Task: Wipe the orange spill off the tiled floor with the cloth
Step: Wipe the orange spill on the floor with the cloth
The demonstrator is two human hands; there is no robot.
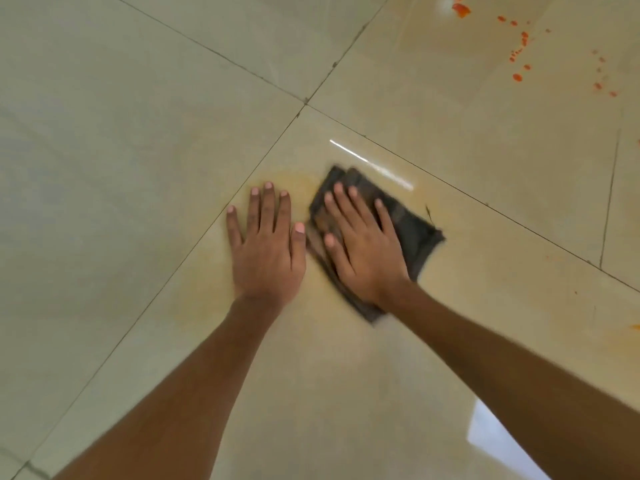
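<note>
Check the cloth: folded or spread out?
Folded: the dark cloth shows stacked layered edges at its far corner, pressed flat on the floor under the right hand.

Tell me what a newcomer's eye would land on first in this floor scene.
First, the right hand pressed flat on a dark cloth mid-frame, with the bare left hand flat on the tile beside it. Next, bright orange spots scattered at the top right, away from the cloth. A faint yellowish smear surrounds the hands.

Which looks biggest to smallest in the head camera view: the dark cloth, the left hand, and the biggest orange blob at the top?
1. Dark cloth, partly hidden under the right hand.
2. Left hand.
3. Orange blob, though it lies farther away.
</note>
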